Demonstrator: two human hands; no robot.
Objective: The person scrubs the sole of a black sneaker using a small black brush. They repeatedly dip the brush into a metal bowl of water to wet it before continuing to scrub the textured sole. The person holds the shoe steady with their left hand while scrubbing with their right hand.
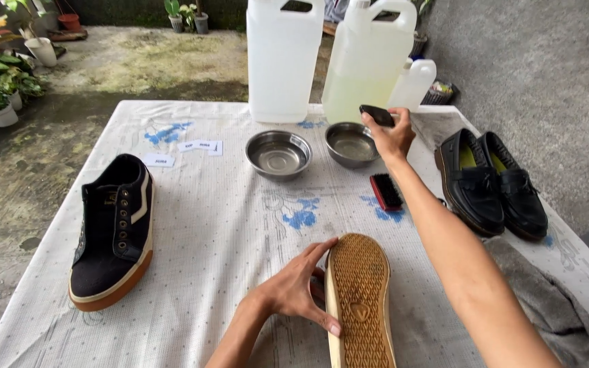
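While the left hand (293,286) spreads wide, fingers and thumb splayed against the side of an upturned sneaker (359,303), the gum sole faces up — its long axis runs from the near table edge away toward the steel bowls, toe end far. Left of that sneaker lies its black mate (114,228), upright, laces out. Beyond it sit two steel bowls (278,154) and a red-backed brush (385,191). The right hand (391,136) is closed around a dark brush (377,114), held over the right-hand bowl (351,144).
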